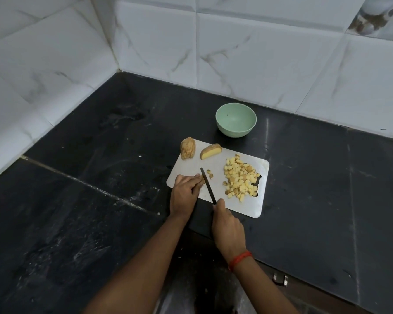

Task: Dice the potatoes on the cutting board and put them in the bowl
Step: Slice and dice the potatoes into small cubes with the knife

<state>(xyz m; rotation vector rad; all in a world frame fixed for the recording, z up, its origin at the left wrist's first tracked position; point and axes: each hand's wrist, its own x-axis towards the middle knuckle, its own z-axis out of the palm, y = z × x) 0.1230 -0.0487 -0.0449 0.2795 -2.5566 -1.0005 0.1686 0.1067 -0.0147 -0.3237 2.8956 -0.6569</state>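
On white rectangular cutting board (237,208), risk: thin black knife (208,185) runs touching left hand (185,193) fingertips, so a slip could nick them. Left fingers curl down; can't tell what they pin. Right hand (227,227) grips knife handle, wrist low. Diced potato pile (241,180) on board's right; round pale-green bowl (235,132) empty, just behind board.

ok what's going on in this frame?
A person is dicing potatoes. The right hand grips a dark knife, blade down on the white cutting board. The left hand sits beside the blade with fingers curled; whatever it steadies is hidden. A pile of diced cubes lies on the board's right side, and two larger potato pieces wait at its far edge. The green bowl beyond holds no potato yet.
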